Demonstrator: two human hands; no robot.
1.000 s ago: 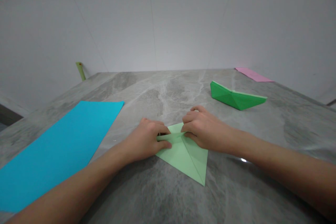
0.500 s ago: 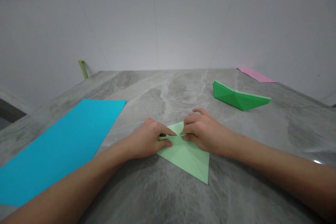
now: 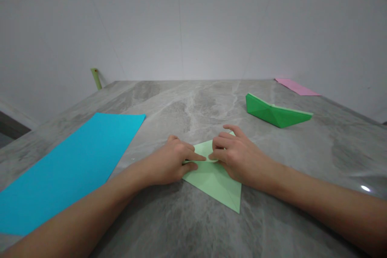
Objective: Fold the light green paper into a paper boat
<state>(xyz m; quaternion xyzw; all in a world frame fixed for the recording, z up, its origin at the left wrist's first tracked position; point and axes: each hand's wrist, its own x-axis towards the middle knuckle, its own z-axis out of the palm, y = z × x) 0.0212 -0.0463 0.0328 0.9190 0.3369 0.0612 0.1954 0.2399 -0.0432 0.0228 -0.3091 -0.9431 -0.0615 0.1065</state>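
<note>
A pale green folded paper [image 3: 216, 183] lies on the grey marbled table, with creases running across it and one corner pointing toward me. My left hand [image 3: 175, 160] is at its left side, index finger stretched along a fold and thumb just below, pinching the paper's edge. Opposite it, my right hand [image 3: 237, 153] presses its curled fingers on the fold near the middle; its little finger sticks up and its thumb is mostly hidden. The two index fingertips nearly meet at the paper's centre.
A blue sheet [image 3: 81, 161] lies at the left, partly behind my left forearm. A green paper boat [image 3: 276, 115] stands at the right. Farther back is a pink sheet [image 3: 298, 87] by the white wall. A light green strip-like object [image 3: 96, 78] leans at the table's far left edge.
My right fingers have pressed lower onto the paper, and the raised fold between my hands looks flatter. The left index finger has straightened along the fold.
</note>
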